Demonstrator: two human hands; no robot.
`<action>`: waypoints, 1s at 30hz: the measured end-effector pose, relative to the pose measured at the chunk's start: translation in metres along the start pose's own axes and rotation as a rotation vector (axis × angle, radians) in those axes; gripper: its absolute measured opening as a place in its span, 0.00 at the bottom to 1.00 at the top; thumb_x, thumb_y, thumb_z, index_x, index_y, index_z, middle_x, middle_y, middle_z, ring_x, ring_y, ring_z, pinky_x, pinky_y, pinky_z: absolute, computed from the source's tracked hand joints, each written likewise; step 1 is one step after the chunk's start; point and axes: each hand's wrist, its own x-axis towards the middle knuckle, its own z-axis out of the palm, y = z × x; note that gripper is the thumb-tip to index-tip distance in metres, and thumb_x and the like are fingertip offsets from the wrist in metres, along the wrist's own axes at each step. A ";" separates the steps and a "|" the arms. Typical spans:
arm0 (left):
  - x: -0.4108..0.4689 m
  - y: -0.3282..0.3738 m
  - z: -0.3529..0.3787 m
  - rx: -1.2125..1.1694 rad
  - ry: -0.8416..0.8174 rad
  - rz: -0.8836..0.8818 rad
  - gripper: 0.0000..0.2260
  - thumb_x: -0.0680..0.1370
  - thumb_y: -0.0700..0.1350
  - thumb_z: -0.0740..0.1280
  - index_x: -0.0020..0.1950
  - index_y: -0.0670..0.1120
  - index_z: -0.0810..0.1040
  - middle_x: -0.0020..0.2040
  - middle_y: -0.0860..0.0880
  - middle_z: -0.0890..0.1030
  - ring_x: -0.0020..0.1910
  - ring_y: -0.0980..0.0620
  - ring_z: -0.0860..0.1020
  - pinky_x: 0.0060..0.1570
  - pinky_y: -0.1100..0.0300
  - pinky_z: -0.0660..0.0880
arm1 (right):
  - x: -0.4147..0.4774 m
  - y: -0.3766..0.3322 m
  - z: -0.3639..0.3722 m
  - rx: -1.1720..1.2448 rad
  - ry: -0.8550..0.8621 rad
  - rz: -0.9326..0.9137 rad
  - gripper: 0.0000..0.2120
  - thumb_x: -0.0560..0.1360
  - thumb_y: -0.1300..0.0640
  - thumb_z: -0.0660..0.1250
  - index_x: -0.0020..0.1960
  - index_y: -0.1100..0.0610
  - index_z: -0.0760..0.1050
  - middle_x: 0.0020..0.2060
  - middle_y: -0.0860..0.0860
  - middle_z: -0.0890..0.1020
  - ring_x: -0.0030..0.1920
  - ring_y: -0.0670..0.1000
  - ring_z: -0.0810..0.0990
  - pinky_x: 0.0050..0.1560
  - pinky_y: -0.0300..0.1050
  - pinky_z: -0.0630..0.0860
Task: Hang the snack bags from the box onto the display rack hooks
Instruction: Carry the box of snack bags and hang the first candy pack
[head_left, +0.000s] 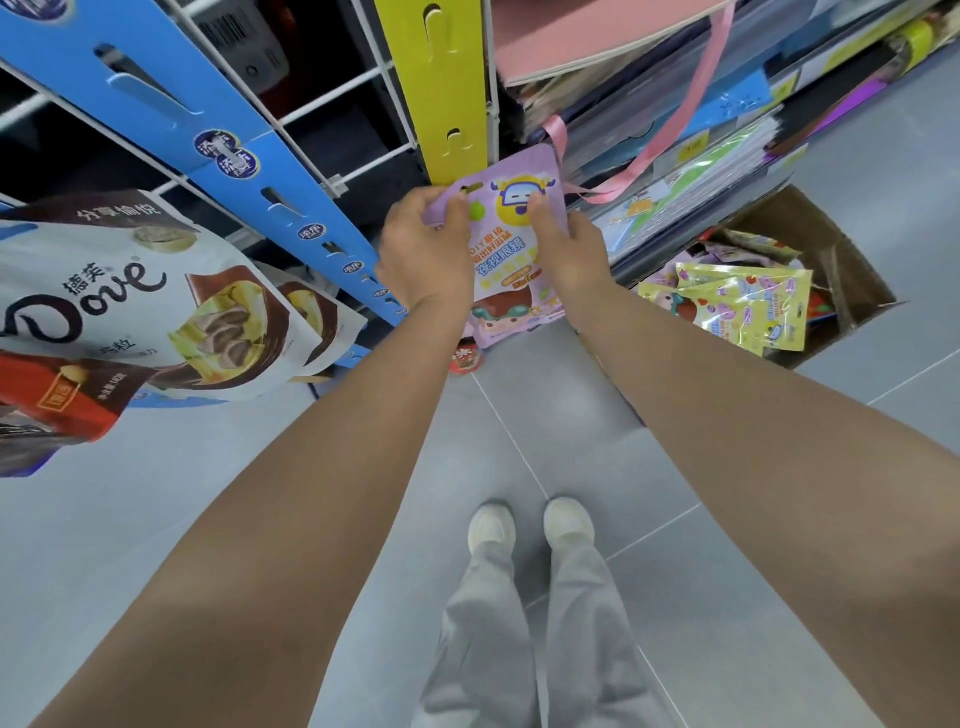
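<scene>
A purple snack bag (511, 260) with cartoon print is held up against the lower end of the yellow hanging strip (447, 88) of the display rack. My left hand (423, 249) pinches the bag's top left corner beside its hang hole. My right hand (566, 244) grips the bag's right edge, thumb on its front. On the floor to the right stands the open cardboard box (836, 254), and inside it lie several yellow and purple snack bags (743, 306).
A blue hanging strip (208, 124) with slots runs diagonally on the white wire rack (332, 104). Large Dove chocolate bags (130, 312) hang at left. Shelves of stationery and a pink ribbon (691, 109) fill the upper right. Grey tiled floor and my feet (530, 525) lie below.
</scene>
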 end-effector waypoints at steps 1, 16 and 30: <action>0.001 0.001 0.000 -0.004 -0.006 -0.007 0.08 0.75 0.51 0.68 0.50 0.49 0.81 0.50 0.51 0.81 0.51 0.53 0.77 0.56 0.48 0.73 | 0.001 0.000 0.001 -0.002 -0.006 -0.001 0.18 0.75 0.40 0.61 0.51 0.54 0.72 0.52 0.54 0.81 0.53 0.54 0.80 0.58 0.54 0.76; 0.012 0.021 0.000 -0.113 -0.175 -0.384 0.13 0.60 0.54 0.63 0.34 0.46 0.73 0.40 0.44 0.81 0.49 0.39 0.80 0.52 0.42 0.77 | 0.016 0.000 0.000 -0.085 -0.028 -0.021 0.24 0.75 0.42 0.63 0.49 0.65 0.78 0.46 0.62 0.82 0.46 0.58 0.82 0.52 0.53 0.79; -0.027 -0.021 -0.019 0.232 -0.243 0.168 0.32 0.74 0.41 0.67 0.74 0.37 0.55 0.74 0.39 0.58 0.75 0.43 0.53 0.74 0.49 0.55 | 0.010 -0.007 -0.006 -0.313 -0.175 0.173 0.26 0.80 0.45 0.53 0.68 0.63 0.67 0.66 0.58 0.72 0.65 0.57 0.71 0.61 0.43 0.67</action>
